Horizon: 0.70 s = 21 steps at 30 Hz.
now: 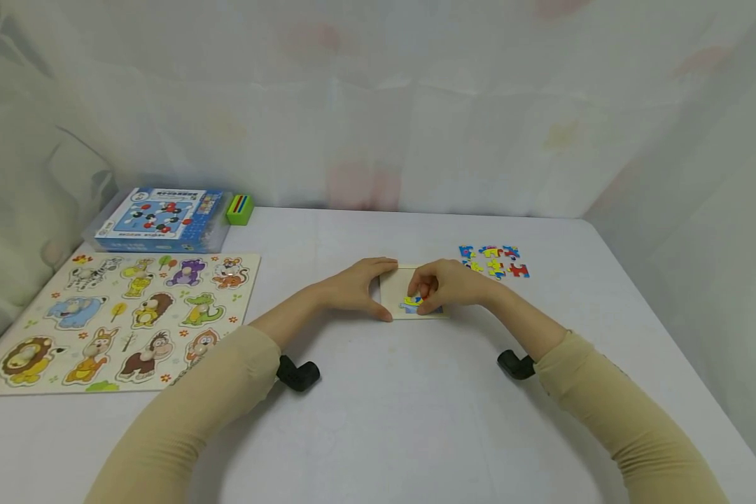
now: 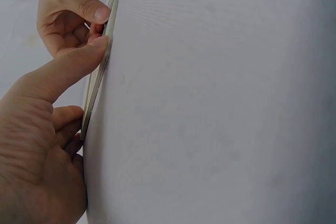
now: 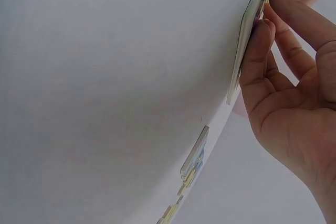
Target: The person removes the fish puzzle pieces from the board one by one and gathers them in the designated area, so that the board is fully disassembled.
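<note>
A small pale wooden puzzle board (image 1: 390, 288) lies on the white table, with blue and yellow jigsaw pieces (image 1: 409, 306) in its lower part. My left hand (image 1: 355, 285) holds the board's left side, thumb at the near corner and fingers at the far one; the left wrist view shows the thumb against the board's edge (image 2: 100, 85). Over the board, my right hand (image 1: 455, 283) pinches a small puzzle piece (image 1: 414, 299) between thumb and index finger, low against the surface. The fingers partly hide that piece. Loose puzzle pieces (image 1: 496, 266) lie right of the board.
At the left lies a large animal puzzle board (image 1: 118, 308). Behind it are a blue boxed set (image 1: 157, 217) and a green block (image 1: 240, 209) with coloured stripes. A pale curtain (image 1: 378, 105) hangs along the table's back edge.
</note>
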Motion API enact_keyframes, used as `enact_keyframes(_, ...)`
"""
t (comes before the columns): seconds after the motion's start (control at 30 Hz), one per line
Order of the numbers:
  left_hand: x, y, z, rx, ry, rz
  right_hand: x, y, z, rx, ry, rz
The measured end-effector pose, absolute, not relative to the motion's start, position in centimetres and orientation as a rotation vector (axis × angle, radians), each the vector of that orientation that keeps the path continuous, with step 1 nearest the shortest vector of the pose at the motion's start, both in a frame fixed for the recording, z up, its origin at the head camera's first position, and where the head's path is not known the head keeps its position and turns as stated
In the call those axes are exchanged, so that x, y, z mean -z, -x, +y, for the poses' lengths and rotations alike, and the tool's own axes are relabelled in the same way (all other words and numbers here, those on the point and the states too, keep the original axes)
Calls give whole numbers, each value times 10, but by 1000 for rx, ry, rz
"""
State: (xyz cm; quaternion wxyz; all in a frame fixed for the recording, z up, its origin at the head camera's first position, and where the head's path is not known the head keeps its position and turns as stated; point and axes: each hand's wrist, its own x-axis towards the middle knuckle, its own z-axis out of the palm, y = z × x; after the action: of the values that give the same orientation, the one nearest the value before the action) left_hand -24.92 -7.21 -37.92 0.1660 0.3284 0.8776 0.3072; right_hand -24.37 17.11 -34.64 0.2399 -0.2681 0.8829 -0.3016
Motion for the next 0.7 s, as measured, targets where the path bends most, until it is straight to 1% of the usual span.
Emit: enact_keyframes(0.7, 379, 249, -73, -861, -928, 2502, 345, 242, 170, 786, 676, 2442)
